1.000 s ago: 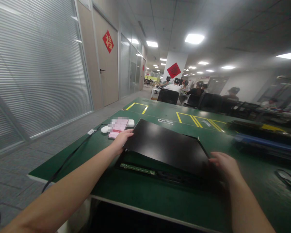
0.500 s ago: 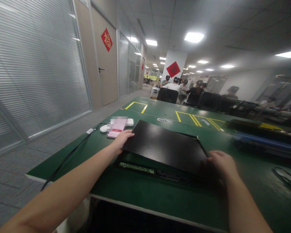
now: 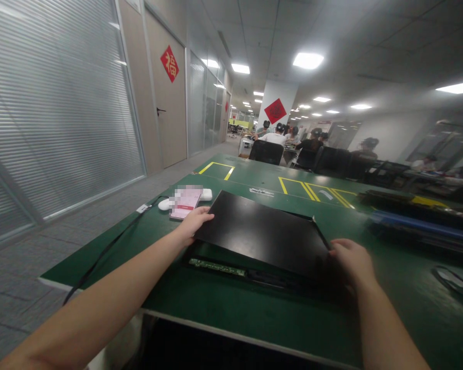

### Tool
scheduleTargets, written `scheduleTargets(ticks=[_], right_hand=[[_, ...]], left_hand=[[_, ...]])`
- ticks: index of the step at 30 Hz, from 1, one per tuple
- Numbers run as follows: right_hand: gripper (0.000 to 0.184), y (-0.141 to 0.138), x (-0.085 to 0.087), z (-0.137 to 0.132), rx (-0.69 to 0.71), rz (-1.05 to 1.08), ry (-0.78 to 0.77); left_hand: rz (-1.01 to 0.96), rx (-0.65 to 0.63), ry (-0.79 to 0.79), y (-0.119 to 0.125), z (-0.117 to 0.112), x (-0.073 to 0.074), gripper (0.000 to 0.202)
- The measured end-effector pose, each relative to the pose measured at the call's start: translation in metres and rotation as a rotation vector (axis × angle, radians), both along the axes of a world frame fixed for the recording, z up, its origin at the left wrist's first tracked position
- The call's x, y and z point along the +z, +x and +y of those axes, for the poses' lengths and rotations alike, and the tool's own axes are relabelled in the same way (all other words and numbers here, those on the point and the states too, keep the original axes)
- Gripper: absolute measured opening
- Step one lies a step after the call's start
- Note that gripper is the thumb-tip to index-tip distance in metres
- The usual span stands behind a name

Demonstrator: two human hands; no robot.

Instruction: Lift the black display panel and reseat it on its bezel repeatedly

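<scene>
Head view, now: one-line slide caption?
Over a green table, left hand holds a black panel by its left side, right hand at its right edge; green circuit strip on the near side.

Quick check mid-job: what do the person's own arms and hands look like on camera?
Both the left hand and the right hand are bare, with no gloves. The left forearm and right forearm show no sleeve, watch, band or clear marking as far as they are in view. Smaller details, such as rings, I can't tell.
</scene>
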State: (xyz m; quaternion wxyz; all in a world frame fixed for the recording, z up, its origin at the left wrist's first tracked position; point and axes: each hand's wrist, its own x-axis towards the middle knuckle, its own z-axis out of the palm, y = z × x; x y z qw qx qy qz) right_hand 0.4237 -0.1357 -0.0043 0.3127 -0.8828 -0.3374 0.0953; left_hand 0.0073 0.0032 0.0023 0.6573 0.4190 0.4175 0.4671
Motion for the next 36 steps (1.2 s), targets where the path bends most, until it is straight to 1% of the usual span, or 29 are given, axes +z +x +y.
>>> scheduleTargets(ticks=[7, 13, 18, 21, 30, 36], right_hand=[[0.035, 0.0022, -0.0030, -0.0005, 0.022, -0.013, 0.011], [0.033, 0.0012, -0.0028, -0.0003, 0.039, -0.066, 0.005], [0.032, -0.0001, -0.0031, -0.0006, 0.075, -0.115, -0.001], [0.033, -0.0019, -0.0018, -0.0011, 0.070, -0.123, -0.014], [0.035, -0.0062, 0.0043, -0.0015, 0.062, -0.069, -0.038], [0.034, -0.0051, 0.0035, -0.0010, 0.063, -0.090, -0.042]], left_hand=[[-0.004, 0.005, 0.004, -0.0009, 0.0007, -0.0018, 0.030], [0.026, 0.001, -0.007, 0.0005, -0.0025, 0.0014, 0.028], [0.052, -0.017, 0.040, -0.0001, -0.0019, 0.0001, 0.029], [0.065, -0.011, 0.040, 0.0001, -0.0017, -0.0006, 0.031], [0.053, 0.023, 0.008, 0.0021, -0.0063, 0.0040, 0.029], [0.050, 0.017, 0.030, 0.0023, -0.0050, 0.0020, 0.026]])
